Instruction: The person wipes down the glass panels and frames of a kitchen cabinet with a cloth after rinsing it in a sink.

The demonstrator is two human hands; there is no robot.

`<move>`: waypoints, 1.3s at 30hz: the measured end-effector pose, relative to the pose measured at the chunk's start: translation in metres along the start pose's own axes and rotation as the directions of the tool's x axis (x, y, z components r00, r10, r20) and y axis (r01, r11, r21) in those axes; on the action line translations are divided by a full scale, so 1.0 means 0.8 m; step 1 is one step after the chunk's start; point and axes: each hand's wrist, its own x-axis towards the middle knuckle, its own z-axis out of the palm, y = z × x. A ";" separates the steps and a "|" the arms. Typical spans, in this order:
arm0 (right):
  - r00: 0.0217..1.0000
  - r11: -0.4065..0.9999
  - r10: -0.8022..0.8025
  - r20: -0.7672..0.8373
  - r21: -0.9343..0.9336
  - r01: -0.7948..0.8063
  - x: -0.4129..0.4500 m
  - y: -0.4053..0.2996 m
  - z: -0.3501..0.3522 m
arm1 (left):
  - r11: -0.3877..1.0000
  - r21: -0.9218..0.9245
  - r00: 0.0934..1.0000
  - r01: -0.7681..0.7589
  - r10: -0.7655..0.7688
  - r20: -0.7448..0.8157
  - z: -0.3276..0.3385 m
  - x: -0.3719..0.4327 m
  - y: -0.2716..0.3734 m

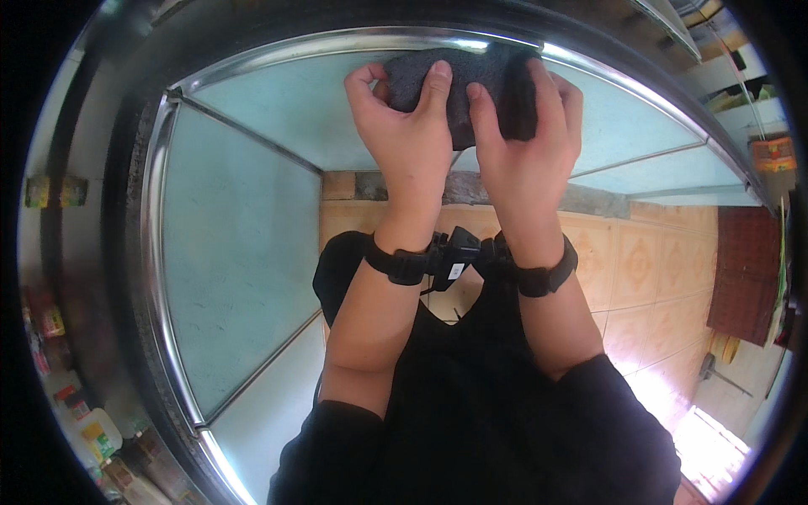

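A dark grey folded cloth (461,66) with a fuzzy surface is held between my two hands. My left hand (410,132) grips its left part, the thumb lying over the near face and the fingers curled behind. On the right part of the cloth my right hand (530,139) has a similar hold, and its fingertips are partly hidden. The cloth is at the shiny metal trim (353,43) along the counter's edge, in front of a pale blue-green panel (278,95). Whether it presses on the trim cannot be told.
Another pale panel (243,252) stands at my left, framed by metal strips. A dark counter top (120,208) runs around the left and front, with packaged goods (98,435) beyond. Patterned floor tiles (637,265) spread at right, near a dark red-brown box-like object (748,271).
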 end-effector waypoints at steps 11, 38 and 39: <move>0.965 0.998 -0.048 0.259 -0.016 0.054 0.020 -0.049 0.036 | 0.985 -0.158 0.986 0.069 -0.091 -0.140 -0.026 0.024 0.018; 0.993 0.996 -0.011 0.114 -0.089 0.021 0.016 -0.011 0.017 | 0.991 -0.049 0.992 0.127 -0.126 0.027 0.010 0.002 -0.016; 0.989 0.997 -0.033 0.146 -0.058 0.042 0.013 -0.012 0.024 | 0.988 -0.101 0.992 0.120 -0.122 -0.012 0.002 0.005 -0.021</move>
